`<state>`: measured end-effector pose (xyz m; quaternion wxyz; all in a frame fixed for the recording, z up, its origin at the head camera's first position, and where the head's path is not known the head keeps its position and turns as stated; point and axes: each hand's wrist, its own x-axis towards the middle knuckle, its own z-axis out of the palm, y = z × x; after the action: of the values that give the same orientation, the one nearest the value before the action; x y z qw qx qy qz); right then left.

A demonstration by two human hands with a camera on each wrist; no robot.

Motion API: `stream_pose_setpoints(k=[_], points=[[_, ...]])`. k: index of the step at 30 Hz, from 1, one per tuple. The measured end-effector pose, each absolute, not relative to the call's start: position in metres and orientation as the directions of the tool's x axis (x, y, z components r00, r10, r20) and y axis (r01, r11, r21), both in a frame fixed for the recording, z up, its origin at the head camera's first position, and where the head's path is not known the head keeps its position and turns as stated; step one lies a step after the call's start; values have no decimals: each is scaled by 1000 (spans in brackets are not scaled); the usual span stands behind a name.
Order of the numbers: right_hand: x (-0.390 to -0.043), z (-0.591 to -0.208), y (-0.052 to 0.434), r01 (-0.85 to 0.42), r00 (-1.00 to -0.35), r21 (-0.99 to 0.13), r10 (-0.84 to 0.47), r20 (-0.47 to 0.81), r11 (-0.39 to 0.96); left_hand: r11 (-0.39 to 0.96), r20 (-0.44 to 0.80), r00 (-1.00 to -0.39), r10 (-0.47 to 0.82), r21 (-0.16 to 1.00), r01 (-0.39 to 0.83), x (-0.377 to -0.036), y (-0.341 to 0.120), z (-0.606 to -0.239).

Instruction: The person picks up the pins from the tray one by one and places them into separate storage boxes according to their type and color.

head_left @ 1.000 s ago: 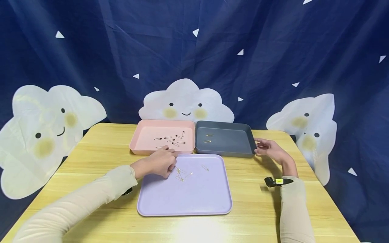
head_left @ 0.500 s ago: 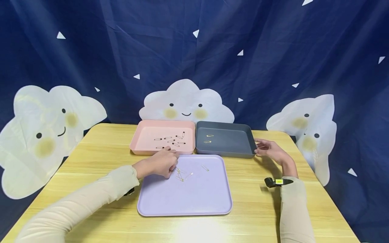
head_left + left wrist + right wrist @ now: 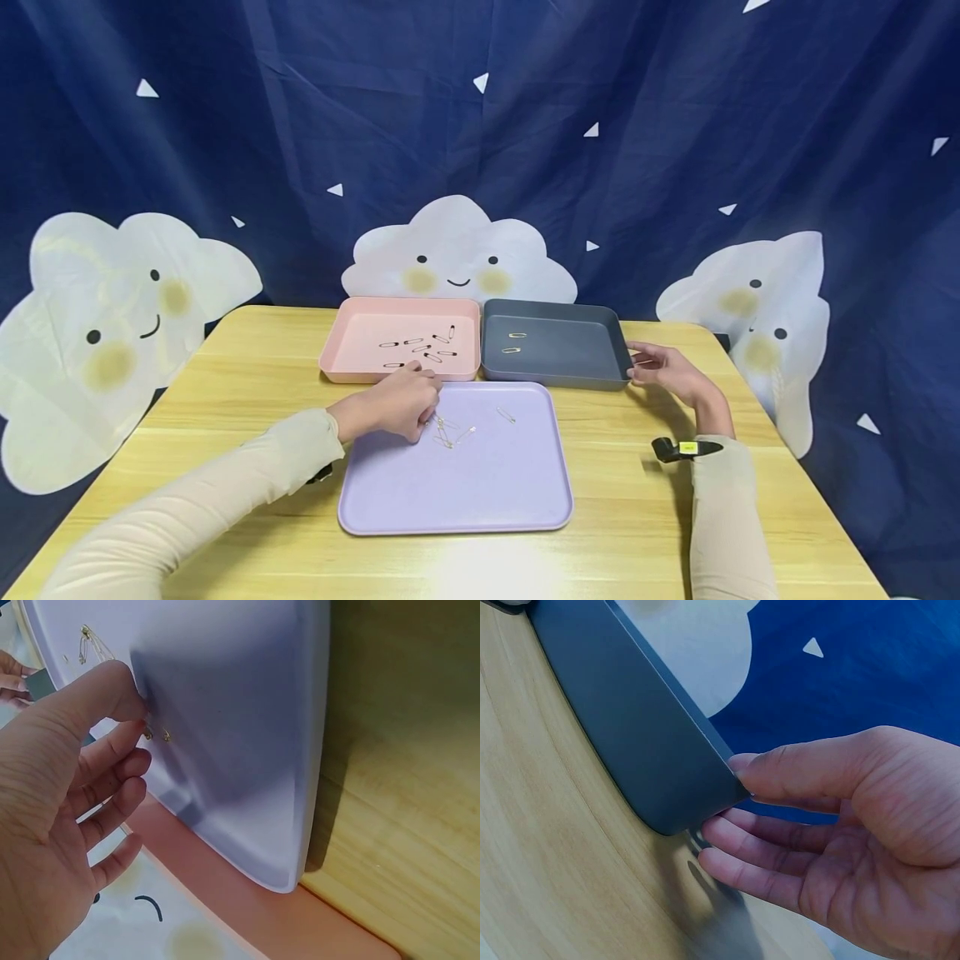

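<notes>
Head view: barely anything is changed from a second ago. The left hand (image 3: 393,406) is kept at the far-left corner of the lilac tray (image 3: 457,492), fingertips down on the gold safety pins (image 3: 444,432). The right hand (image 3: 667,371) is still parked at the grey tray (image 3: 558,367), right edge, so a pick looks only just started.

Left wrist: one pin (image 3: 156,734) is pinched under thumb and forefinger.

Right wrist: the grey tray's corner (image 3: 667,780) is touched by the thumb, fingers relaxed and straight beneath it.

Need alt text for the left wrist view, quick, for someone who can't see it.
The left hand pinches a small gold safety pin on the lilac tray. More pins lie farther along it; a pink tray sits alongside on the wooden table.
</notes>
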<state>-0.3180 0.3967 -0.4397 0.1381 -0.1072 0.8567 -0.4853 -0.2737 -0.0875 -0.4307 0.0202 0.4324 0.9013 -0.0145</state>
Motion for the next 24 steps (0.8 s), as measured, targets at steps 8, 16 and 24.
stream_pose_setpoints(k=[8,16,24], points=[[-317,-440,397,-39,-939,-866,-315,-138,498,620,-43,-621,783,-33,784,-278,-85,-427],[-317,-439,398,-41,-939,-869,-317,-136,494,571,31,-571,820,-97,815,-288,-74,-410],[-318,-439,397,-18,-937,-886,-317,-146,463,568,81,-563,823,-163,807,-302,-51,-379]])
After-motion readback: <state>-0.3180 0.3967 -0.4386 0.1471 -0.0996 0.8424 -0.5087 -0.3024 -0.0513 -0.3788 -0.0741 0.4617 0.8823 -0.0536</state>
